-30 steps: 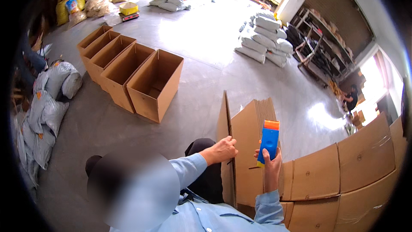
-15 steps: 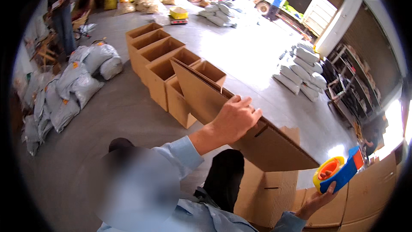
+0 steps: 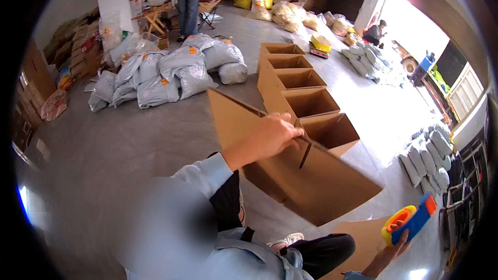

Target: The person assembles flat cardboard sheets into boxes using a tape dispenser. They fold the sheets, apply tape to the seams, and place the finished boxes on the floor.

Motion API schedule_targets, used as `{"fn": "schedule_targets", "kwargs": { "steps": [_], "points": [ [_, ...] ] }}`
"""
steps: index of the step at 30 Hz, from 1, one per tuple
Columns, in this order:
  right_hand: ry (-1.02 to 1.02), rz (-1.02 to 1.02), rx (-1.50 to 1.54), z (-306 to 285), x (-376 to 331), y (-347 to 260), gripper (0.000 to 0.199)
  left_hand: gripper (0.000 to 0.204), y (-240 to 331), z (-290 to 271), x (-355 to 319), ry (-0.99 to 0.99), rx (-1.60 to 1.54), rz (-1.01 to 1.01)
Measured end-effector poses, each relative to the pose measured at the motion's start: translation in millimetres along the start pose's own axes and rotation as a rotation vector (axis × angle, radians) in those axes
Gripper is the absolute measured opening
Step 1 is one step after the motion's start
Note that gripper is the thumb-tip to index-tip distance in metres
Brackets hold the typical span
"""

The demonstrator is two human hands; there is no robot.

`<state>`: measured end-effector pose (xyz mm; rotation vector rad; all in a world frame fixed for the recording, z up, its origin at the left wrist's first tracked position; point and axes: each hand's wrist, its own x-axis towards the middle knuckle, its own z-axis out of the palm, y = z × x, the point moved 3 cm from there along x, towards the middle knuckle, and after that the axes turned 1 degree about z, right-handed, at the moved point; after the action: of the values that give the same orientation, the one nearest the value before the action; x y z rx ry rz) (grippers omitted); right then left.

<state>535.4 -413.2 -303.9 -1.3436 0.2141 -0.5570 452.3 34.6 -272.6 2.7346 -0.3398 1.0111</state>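
My left hand (image 3: pixel 270 137) grips the upper edge of a flattened cardboard box (image 3: pixel 311 184), fingers curled over its rim near a slot. The folded sheet hangs tilted in front of my legs. In my right hand (image 3: pixel 391 251), low on the right, is a blue tape dispenser (image 3: pixel 415 224) with a yellow and orange hub and an orange-red end; my fingers pass through the hub. Just beyond the flat box, a row of open-topped cardboard boxes (image 3: pixel 311 102) runs away from me on the floor. Another piece of cardboard (image 3: pixel 358 233) lies beneath my right hand.
Grey filled sacks (image 3: pixel 166 70) are heaped at the left, and more stacked sacks (image 3: pixel 428 158) stand at the right beside a dark rack (image 3: pixel 467 181). A person (image 3: pixel 188 5) stands at the far left; another crouches (image 3: pixel 374 33) near the bright doorway. A yellow tub (image 3: pixel 320 42) sits beyond the boxes.
My view has swung left, so the box row and sacks appear farther right. The flat box has been carried left over the floor and its slotted face shows more. Both hands keep their holds.
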Motion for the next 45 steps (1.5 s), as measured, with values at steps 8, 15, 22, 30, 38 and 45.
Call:
{"fn": "schedule_targets", "kwargs": {
  "steps": [8,15,22,30,38,45],
  "points": [
    [-0.892,0.097,-0.338,81.1,-67.3,90.6,0.039,0.023,-0.4,97.5,-64.5,-0.335,-0.026,0.242],
    [-1.185,-0.115,-0.853,114.5,-139.0,134.3,0.065,0.034,9.6,148.1,-125.5,-0.482,-0.295,0.057],
    [-1.23,-0.153,-1.012,107.7,-158.7,162.3,0.081,0.067,24.0,142.9,-128.0,-0.521,-0.201,-0.059],
    [-1.06,-0.143,-1.128,94.4,-163.5,169.2,0.063,0.077,2.8,134.6,-128.9,-0.077,0.046,-0.551],
    [-0.986,-0.297,-1.125,95.6,-178.0,157.4,0.057,0.028,-49.6,188.9,-141.7,-0.365,-0.948,-1.4],
    [-0.825,-0.364,-0.971,86.1,-119.1,171.5,0.058,0.049,-2.2,146.0,-165.3,-0.257,-1.132,-1.251]
  ]
}}
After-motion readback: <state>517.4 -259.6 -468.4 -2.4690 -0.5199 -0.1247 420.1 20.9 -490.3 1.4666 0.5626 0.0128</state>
